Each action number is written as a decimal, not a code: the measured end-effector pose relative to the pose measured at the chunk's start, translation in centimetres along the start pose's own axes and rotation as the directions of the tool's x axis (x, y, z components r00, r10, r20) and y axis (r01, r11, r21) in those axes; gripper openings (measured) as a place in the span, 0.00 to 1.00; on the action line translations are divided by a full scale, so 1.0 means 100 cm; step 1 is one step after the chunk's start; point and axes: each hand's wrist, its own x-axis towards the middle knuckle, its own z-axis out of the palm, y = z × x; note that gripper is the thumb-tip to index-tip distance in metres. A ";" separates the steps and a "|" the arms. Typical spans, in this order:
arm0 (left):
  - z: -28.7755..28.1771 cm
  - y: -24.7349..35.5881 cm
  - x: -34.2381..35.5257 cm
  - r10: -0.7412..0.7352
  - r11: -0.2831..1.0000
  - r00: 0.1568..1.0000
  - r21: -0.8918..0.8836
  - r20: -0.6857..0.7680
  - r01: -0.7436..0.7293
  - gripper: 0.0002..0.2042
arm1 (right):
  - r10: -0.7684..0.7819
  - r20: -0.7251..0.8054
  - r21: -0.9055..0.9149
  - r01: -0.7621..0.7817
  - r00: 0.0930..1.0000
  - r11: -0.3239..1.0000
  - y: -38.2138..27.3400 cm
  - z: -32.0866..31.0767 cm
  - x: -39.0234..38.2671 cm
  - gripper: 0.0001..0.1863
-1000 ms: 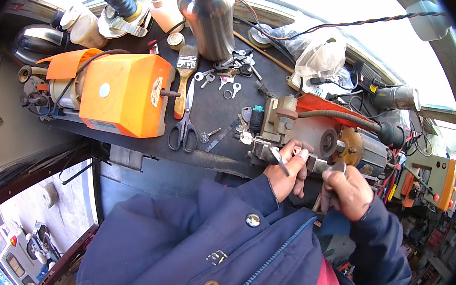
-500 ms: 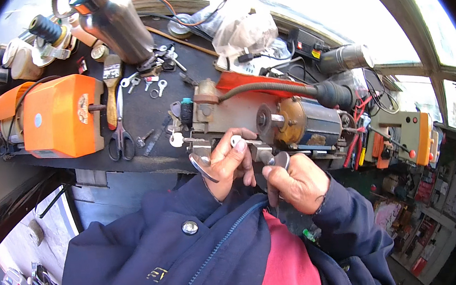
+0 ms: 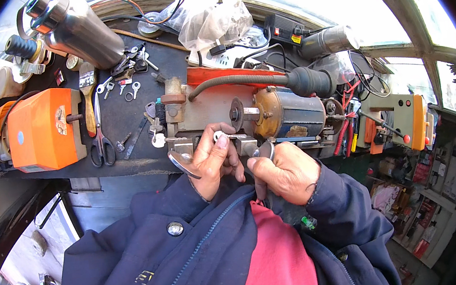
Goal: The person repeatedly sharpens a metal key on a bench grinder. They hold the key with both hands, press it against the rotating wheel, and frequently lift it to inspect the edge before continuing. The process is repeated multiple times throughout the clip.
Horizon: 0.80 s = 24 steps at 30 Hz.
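Note:
A key-cutting machine with a blue and brass-coloured motor (image 3: 295,113) and a toothed cutting wheel (image 3: 236,113) stands in front of me. My left hand (image 3: 208,167) pinches the pale head of a key (image 3: 218,135) between thumb and forefinger, at the right clamp (image 3: 247,144). The key's blade is mostly hidden by fingers and clamp. Closed round the right clamp's wing knob (image 3: 266,150) is my right hand (image 3: 291,176). Another wing knob (image 3: 184,165) sits beside my left wrist, below the left clamp (image 3: 182,145). Near that clamp lies a second key (image 3: 158,140).
Left on the dark bench are scissors (image 3: 102,143), a brush (image 3: 89,96), an orange-covered machine (image 3: 44,129) and a steel bottle (image 3: 84,38). Loose keys (image 3: 136,88) lie beyond. A flexible hose (image 3: 238,81) crosses behind the cutting wheel. Another machine (image 3: 397,117) stands at right.
The whole view has shifted, so the bench and machine appear further left. Both hands keep the same grips on the key and the wing knob.

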 end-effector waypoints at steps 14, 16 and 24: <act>0.001 0.000 0.004 -0.021 0.999 0.999 -0.042 -0.048 0.019 0.13 | 0.016 0.024 0.115 -0.019 1.000 0.993 -0.007 -0.007 0.006 0.18; 0.001 0.002 0.004 -0.037 0.998 0.999 -0.058 -0.025 0.036 0.14 | -0.001 0.027 0.162 -0.004 1.000 0.987 -0.010 -0.006 0.006 0.18; -0.002 0.002 0.005 -0.052 0.997 0.999 -0.054 0.003 0.052 0.13 | 0.151 0.011 0.221 -0.149 0.989 0.964 -0.014 -0.005 0.006 0.23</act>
